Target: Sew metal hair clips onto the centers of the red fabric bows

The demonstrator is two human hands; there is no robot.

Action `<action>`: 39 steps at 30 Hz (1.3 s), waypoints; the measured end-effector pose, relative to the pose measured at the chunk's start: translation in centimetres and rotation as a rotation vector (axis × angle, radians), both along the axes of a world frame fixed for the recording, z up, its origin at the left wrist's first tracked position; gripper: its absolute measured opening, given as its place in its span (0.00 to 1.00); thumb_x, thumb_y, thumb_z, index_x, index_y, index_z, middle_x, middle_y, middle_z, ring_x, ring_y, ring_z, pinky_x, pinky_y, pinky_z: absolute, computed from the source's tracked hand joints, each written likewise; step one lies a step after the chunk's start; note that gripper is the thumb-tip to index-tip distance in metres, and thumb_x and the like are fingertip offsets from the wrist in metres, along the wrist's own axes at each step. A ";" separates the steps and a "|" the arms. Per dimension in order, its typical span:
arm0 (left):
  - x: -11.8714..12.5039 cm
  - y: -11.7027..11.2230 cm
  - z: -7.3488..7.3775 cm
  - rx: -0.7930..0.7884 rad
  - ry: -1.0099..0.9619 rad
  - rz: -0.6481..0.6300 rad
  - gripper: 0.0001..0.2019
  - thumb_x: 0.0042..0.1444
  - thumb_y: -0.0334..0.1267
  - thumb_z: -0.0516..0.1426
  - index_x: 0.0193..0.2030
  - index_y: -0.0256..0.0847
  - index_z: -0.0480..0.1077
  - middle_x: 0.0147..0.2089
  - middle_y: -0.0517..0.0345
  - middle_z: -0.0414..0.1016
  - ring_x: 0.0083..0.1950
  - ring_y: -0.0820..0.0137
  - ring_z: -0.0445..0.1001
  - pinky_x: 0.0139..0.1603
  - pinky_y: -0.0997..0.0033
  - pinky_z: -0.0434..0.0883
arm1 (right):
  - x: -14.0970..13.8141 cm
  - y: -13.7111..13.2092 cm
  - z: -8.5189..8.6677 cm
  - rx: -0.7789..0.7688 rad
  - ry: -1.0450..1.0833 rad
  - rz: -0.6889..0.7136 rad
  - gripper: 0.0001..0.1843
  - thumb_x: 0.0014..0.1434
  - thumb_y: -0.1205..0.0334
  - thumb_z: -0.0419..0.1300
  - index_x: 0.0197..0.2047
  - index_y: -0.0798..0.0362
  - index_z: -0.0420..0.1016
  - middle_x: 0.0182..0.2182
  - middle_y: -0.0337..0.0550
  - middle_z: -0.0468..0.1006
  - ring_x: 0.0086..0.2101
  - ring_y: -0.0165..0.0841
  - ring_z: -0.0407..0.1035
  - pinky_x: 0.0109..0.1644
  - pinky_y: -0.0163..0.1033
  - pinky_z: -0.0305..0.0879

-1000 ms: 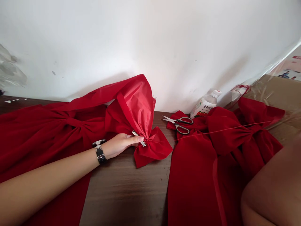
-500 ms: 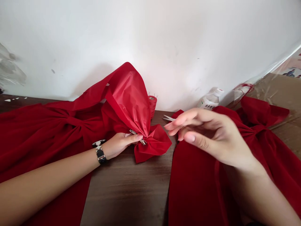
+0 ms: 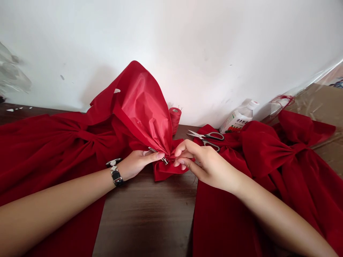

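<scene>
My left hand (image 3: 139,162), wearing a black-strapped watch, is closed on the gathered middle of a red fabric bow (image 3: 144,107). Its thumb presses a metal clip (image 3: 158,156) against the gathers. One large loop of the bow stands up above the hand, and a smaller part spreads below. Close to the right of the clip, my right hand (image 3: 199,160) has its thumb and fingers pinched together. What sits between those fingertips is too small to make out; a thin dark thread (image 3: 194,178) hangs just below them.
Behind the bow stands a red thread spool (image 3: 175,119) with needles stuck in its top. Open scissors (image 3: 205,136) lie right of it on red cloth. A white-labelled bottle (image 3: 237,117) leans near the wall. More red bows (image 3: 270,150) and a cardboard box (image 3: 327,107) are at right.
My right hand has moved left and down to the clip, and its fingers have closed into a pinch. The scissors' handles have come into sight. My left hand keeps its hold on the bow.
</scene>
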State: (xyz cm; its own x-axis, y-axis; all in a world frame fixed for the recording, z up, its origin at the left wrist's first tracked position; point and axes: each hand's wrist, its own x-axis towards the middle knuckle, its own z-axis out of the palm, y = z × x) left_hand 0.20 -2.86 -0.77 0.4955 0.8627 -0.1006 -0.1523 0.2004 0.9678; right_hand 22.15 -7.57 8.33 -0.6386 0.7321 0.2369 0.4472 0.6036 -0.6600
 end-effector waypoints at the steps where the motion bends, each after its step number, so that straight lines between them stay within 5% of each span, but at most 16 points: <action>1: -0.1 0.0 -0.1 0.006 0.010 -0.001 0.15 0.45 0.51 0.68 0.32 0.43 0.79 0.42 0.57 0.83 0.55 0.56 0.73 0.63 0.56 0.63 | -0.1 -0.1 -0.1 0.026 -0.009 -0.029 0.04 0.65 0.71 0.52 0.41 0.54 0.65 0.30 0.39 0.77 0.29 0.27 0.71 0.35 0.32 0.67; 6: -0.2 0.1 -0.4 0.022 0.020 -0.018 0.12 0.48 0.49 0.67 0.30 0.43 0.78 0.38 0.60 0.82 0.53 0.58 0.74 0.62 0.58 0.64 | -0.5 -0.2 -0.7 0.171 -0.010 -0.079 0.05 0.64 0.69 0.54 0.35 0.54 0.65 0.27 0.37 0.73 0.26 0.26 0.67 0.30 0.30 0.61; 32: -0.3 0.0 -0.5 0.046 0.087 -0.003 0.15 0.46 0.53 0.67 0.32 0.43 0.79 0.40 0.57 0.83 0.56 0.55 0.74 0.63 0.56 0.65 | -0.8 0.2 -1.9 0.242 0.006 -0.112 0.06 0.65 0.66 0.56 0.34 0.54 0.66 0.26 0.38 0.74 0.25 0.27 0.66 0.29 0.30 0.61; 39: -0.5 0.2 -0.8 0.086 0.173 0.001 0.21 0.48 0.55 0.65 0.42 0.43 0.79 0.48 0.54 0.82 0.56 0.54 0.73 0.62 0.57 0.66 | -1.4 -0.4 -2.7 0.543 -0.246 -0.134 0.15 0.70 0.63 0.47 0.31 0.54 0.63 0.25 0.42 0.74 0.25 0.29 0.67 0.29 0.32 0.59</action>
State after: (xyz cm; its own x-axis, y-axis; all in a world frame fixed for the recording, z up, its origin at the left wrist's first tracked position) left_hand -0.33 -2.65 -1.61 0.4760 0.8725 -0.1101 0.0179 0.1155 0.9931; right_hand 20.80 -8.01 5.63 -0.6326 0.6260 0.4559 0.6430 0.7527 -0.1414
